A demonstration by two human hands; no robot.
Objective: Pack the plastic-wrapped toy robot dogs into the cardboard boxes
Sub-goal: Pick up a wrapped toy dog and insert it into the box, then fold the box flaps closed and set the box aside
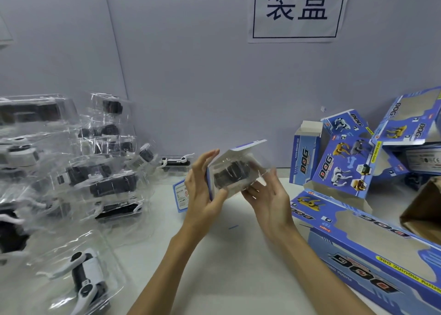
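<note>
My left hand (202, 190) holds a blue-and-white cardboard box (229, 157) by its left end, above the middle of the table. A plastic-wrapped black toy robot dog (232, 176) sits in the box's open side. My right hand (267, 195) supports the wrapped dog and the box from the lower right, fingers spread and only lightly curled. The box is blurred by motion. Several more wrapped robot dogs (100, 178) are piled at the left, and one white-and-black dog (83, 274) lies in its clear shell at the near left.
Several blue "DOG" boxes (343, 166) lean against the wall at the right. A long blue box (372, 255) lies flat at the near right, with a brown carton (424, 207) behind it. A leaflet (181, 195) lies on the white table (226, 267). A paper sign (298, 9) hangs on the wall.
</note>
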